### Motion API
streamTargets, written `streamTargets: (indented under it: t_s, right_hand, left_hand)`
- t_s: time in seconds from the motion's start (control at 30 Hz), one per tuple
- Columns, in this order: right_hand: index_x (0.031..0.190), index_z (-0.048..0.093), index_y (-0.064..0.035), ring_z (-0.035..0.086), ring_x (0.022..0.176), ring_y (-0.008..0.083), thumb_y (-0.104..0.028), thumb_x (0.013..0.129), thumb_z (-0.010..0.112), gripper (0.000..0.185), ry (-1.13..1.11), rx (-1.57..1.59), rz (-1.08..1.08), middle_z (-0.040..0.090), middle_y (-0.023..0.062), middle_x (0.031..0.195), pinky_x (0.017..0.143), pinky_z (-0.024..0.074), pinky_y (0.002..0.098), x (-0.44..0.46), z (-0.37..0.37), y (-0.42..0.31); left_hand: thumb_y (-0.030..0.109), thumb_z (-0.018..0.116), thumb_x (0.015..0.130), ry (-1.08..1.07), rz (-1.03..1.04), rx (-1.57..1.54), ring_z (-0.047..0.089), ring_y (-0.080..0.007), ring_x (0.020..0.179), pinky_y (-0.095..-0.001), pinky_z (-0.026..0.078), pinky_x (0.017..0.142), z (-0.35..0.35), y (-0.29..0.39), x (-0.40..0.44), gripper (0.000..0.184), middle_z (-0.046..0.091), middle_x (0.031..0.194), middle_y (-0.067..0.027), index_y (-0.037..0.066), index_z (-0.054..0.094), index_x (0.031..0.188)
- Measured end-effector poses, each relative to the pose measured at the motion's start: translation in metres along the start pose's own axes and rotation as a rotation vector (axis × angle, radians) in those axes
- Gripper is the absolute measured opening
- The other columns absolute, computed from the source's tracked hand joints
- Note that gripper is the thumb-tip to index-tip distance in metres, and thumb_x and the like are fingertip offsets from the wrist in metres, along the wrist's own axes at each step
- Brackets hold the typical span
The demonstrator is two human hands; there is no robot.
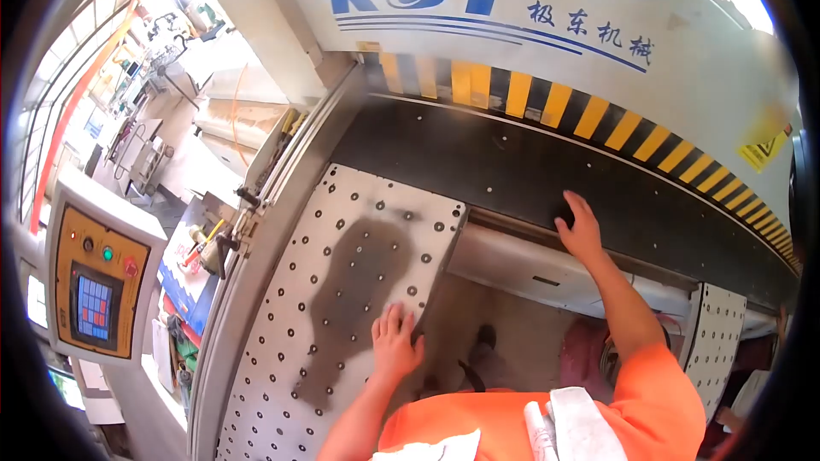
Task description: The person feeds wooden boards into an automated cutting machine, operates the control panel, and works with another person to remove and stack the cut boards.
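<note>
My left hand (pixel 395 341) lies on the white air-ball table (pixel 282 324) close to its right edge, fingers stretched out and holding nothing. A dark shadow falls across the dotted surface in front of it. Farther to the right, my right hand (pixel 582 229) is at the front edge of the machine's black bed (pixel 453 141), with thumb and fingers apart and nothing in them. Whether its palm presses on the bed, I cannot tell. Behind the bed hang yellow-and-black safety strips (pixel 517 96) beneath the white machine beam (pixel 589 8).
A control panel (pixel 96 273) with a screen and buttons stands at the left. A metal side fence (pixel 286 196) runs along the table's left side. A second dotted table (pixel 716 337) is at the right, and a gap with floor (pixel 453 316) lies between the tables.
</note>
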State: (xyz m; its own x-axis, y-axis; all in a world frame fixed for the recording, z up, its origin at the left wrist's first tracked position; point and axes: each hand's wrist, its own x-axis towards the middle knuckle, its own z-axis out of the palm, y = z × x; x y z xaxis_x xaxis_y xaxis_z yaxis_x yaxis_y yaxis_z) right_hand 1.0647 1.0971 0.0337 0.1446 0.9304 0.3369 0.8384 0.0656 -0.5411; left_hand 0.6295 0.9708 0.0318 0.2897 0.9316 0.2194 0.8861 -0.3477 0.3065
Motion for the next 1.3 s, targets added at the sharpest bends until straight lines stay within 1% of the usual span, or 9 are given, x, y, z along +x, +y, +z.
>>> streamTargets:
  t_s: [0.3,0.67,0.83,1.0,1.1,1.17,1.23,1.27,1.3]
  right_hand:
    - [0.142,0.043,-0.0029,0.039,0.136,0.037,-0.026,0.086,0.068,0.066,-0.098,-0.247,-0.164,0.042,0.0179,0.146,0.115,0.0316,0.0443,0.149,0.056,0.055]
    - [0.146,0.035,0.0019,0.032,0.141,0.0362,-0.045,0.09,0.061,0.078,-0.075,-0.426,-0.155,0.035,0.0188,0.151,0.118,0.0239,0.0469,0.19,0.086,0.062]
    - [0.146,0.037,0.0007,0.033,0.139,0.0375,-0.048,0.085,0.066,0.083,-0.125,-0.379,-0.129,0.036,0.0194,0.151,0.116,0.0262,0.0463,0.163,0.075,0.048]
    - [0.145,0.038,0.0004,0.036,0.136,0.0409,-0.039,0.079,0.07,0.083,-0.159,-0.349,-0.256,0.039,0.0211,0.148,0.113,0.0287,0.049,0.038,0.043,-0.005]
    - [0.143,0.04,-0.0003,0.039,0.133,0.0418,-0.033,0.074,0.073,0.083,-0.276,-0.299,-0.279,0.042,0.022,0.145,0.112,0.0307,0.0504,-0.068,0.011,-0.056]
    - [0.142,0.043,0.0,0.041,0.131,0.0415,-0.029,0.072,0.074,0.081,-0.32,-0.222,-0.29,0.045,0.0221,0.143,0.111,0.0316,0.0496,-0.138,-0.003,-0.075]
    - [0.14,0.045,0.0008,0.042,0.13,0.0406,-0.025,0.073,0.073,0.078,-0.341,-0.136,-0.216,0.046,0.0221,0.141,0.111,0.0321,0.048,-0.206,-0.024,-0.097]
    - [0.14,0.045,0.0012,0.043,0.13,0.0401,-0.023,0.073,0.073,0.076,-0.329,-0.09,-0.146,0.047,0.022,0.141,0.111,0.0321,0.0472,-0.241,-0.037,-0.105]
    - [0.139,0.045,0.0019,0.043,0.131,0.0395,-0.019,0.075,0.072,0.073,-0.215,-0.099,-0.078,0.047,0.0218,0.141,0.111,0.0322,0.0471,-0.278,-0.048,-0.11]
  left_hand:
    - [0.024,0.078,0.067,-0.025,-0.093,0.032,0.048,-0.0332,0.13,-0.048,0.035,0.106,0.012,-0.007,0.01,0.047,0.052,0.14,-0.0124,0.007,0.068,0.109]
    - [0.023,0.077,0.067,-0.02,-0.117,-0.002,0.05,-0.0316,0.129,-0.0452,0.037,0.104,0.005,-0.006,0.014,0.046,0.055,0.138,-0.0118,0.007,0.068,0.109]
    - [0.023,0.076,0.068,0.007,-0.074,0.006,0.05,-0.0321,0.129,-0.0463,0.038,0.104,0.004,-0.006,0.011,0.044,0.055,0.137,-0.0132,0.006,0.068,0.108]
    - [0.018,0.074,0.072,0.086,0.122,-0.029,0.054,-0.0321,0.123,-0.0449,0.044,0.097,0.005,-0.003,-0.005,0.04,0.059,0.13,-0.0139,0.004,0.066,0.108]
    - [0.016,0.07,0.079,0.037,0.199,-0.427,0.063,-0.0317,0.1,-0.0406,0.052,0.088,0.02,0.038,-0.018,0.036,0.065,0.11,-0.0147,0.002,0.065,0.111]
    - [0.034,0.075,0.085,-0.202,-0.267,-0.856,0.066,-0.0223,0.097,-0.0337,0.054,0.082,0.047,0.078,-0.042,0.065,0.067,0.112,-0.0147,-0.003,0.052,0.134]
    - [0.035,0.074,0.089,-0.331,-0.786,-1.567,0.063,-0.022,0.11,-0.0347,0.053,0.092,0.077,0.098,-0.049,0.09,0.064,0.121,-0.0119,-0.009,0.024,0.149]
    - [0.036,0.074,0.089,-0.207,-1.061,-1.938,0.062,-0.0218,0.109,-0.0367,0.051,0.094,0.079,0.104,-0.056,0.085,0.065,0.119,-0.0102,-0.009,0.03,0.147]
    - [0.035,0.074,0.089,-0.157,-1.104,-1.987,0.062,-0.0214,0.108,-0.0372,0.05,0.095,0.08,0.103,-0.064,0.077,0.065,0.118,-0.0096,-0.007,0.037,0.142]
